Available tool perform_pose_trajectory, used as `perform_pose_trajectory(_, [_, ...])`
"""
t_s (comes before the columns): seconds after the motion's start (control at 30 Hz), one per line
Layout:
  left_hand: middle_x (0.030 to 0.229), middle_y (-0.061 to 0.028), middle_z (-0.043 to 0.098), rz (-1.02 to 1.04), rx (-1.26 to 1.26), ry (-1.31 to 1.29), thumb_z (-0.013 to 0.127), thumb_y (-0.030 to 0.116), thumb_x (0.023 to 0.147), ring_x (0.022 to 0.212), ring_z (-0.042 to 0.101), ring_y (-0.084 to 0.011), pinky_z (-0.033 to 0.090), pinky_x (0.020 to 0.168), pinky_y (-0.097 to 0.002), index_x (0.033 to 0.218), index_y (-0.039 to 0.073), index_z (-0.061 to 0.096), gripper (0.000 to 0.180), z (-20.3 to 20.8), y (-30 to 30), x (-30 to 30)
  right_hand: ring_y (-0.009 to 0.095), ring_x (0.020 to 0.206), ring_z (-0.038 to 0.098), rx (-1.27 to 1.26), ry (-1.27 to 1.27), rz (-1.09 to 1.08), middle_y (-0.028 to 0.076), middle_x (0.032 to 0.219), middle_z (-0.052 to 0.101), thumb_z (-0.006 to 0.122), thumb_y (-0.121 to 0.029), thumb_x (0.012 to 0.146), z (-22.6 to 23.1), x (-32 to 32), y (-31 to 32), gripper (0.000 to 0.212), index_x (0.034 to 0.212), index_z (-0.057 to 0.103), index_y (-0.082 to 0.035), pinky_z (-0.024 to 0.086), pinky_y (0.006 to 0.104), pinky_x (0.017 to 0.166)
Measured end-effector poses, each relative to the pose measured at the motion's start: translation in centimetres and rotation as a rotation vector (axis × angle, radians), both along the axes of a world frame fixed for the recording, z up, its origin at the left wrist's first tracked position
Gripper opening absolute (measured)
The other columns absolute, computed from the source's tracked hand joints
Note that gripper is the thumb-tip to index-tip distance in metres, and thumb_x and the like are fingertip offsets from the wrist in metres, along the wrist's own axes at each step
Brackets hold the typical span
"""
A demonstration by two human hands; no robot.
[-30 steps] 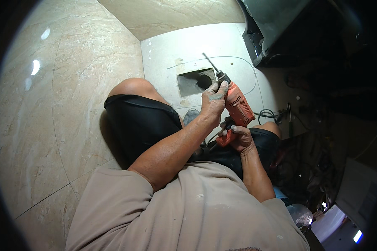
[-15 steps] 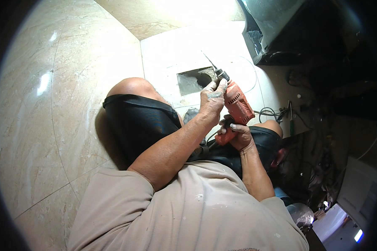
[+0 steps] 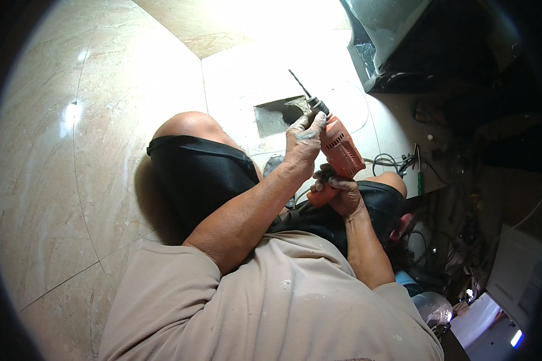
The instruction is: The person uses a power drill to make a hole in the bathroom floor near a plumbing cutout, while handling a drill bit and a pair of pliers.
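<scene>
An orange-red power drill (image 3: 342, 150) is held in front of me, its long thin drill bit (image 3: 299, 82) pointing up and away to the left. My left hand (image 3: 304, 137), smeared with pale dust, has its fingers around the front of the drill just behind the black chuck (image 3: 317, 106). Lower down, my right hand (image 3: 345, 195) is wrapped about the handle; its exact grip on the trigger is partly hidden. Beyond my left hand a rectangular cut-out (image 3: 271, 118) opens in the white floor tile, apart from the bit, with a rounded dark hole at its right side.
Glossy beige tiles (image 3: 48, 180) line the left. A dark cable (image 3: 385, 161) coils beside my right knee, near a green-handled screwdriver (image 3: 420, 182). At the upper right stands a large dark object (image 3: 415, 54) wrapped partly in plastic. Another person's foot (image 3: 424, 111) shows in the shade.
The drill and both hands have shifted very slightly left, and the bit's tip sits a touch higher. Both holds on the drill look the same.
</scene>
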State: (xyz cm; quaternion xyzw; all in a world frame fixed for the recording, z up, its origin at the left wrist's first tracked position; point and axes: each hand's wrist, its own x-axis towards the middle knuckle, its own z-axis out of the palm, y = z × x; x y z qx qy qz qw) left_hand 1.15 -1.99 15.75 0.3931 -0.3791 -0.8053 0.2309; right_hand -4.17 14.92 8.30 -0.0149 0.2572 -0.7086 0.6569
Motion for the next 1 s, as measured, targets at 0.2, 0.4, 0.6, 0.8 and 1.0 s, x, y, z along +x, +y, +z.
perform_pose_trajectory(0.2, [0.118,-0.0044,0.067,0.002,0.037,-0.001,0.052,0.027,0.112,0.105,0.064,-0.0143,0.055,0.092,-0.0342,0.131,0.006,0.062,0.031,0.1,-0.1,-0.1,0.030,0.093,0.073,-0.013,-0.037,-0.014,0.019,0.112,0.072,0.073,-0.004,0.085,-0.2,-0.2,-0.1,0.044,0.128,0.064,-0.001,0.058,0.0507,0.093])
perform_pose_trajectory(0.4, [0.117,-0.0040,0.066,0.018,0.017,-0.032,0.049,0.026,0.112,0.103,0.065,-0.0142,0.056,0.091,-0.0347,0.130,0.006,0.062,0.029,-0.5,-0.1,-0.1,0.029,0.092,0.073,0.007,-0.031,-0.021,0.018,0.110,0.072,0.073,-0.003,0.085,-0.3,-0.2,0.0,0.044,0.128,0.063,-0.002,0.059,0.0504,0.092])
perform_pose_trajectory(0.6, [0.118,-0.0047,0.067,0.008,0.014,-0.021,0.048,0.027,0.113,0.104,0.065,-0.0140,0.058,0.091,-0.0347,0.130,0.006,0.063,0.031,-0.6,0.0,-0.2,0.029,0.092,0.073,0.033,-0.022,-0.016,0.019,0.111,0.072,0.073,-0.003,0.086,0.2,-0.2,0.0,0.043,0.128,0.062,-0.002,0.059,0.0487,0.092])
perform_pose_trajectory(0.8, [0.111,-0.0020,0.069,0.068,0.094,-0.031,0.052,0.026,0.111,0.098,0.061,-0.0120,0.051,0.091,-0.0321,0.122,0.007,0.068,0.027,0.2,0.3,-0.4,0.029,0.093,0.073,0.056,0.006,-0.010,0.019,0.111,0.072,0.073,-0.003,0.086,0.2,-0.2,0.0,0.045,0.129,0.061,-0.002,0.060,0.0485,0.092])
perform_pose_trajectory(1.0, [0.122,-0.0073,0.067,0.000,0.071,-0.074,0.048,0.027,0.111,0.109,0.065,-0.0183,0.057,0.094,-0.0398,0.131,0.006,0.061,0.031,0.4,-0.3,0.1,0.027,0.090,0.070,0.043,-0.001,-0.002,0.018,0.108,0.071,0.072,-0.007,0.085,-0.2,-0.2,0.0,0.047,0.130,0.060,-0.001,0.056,0.0482,0.094])
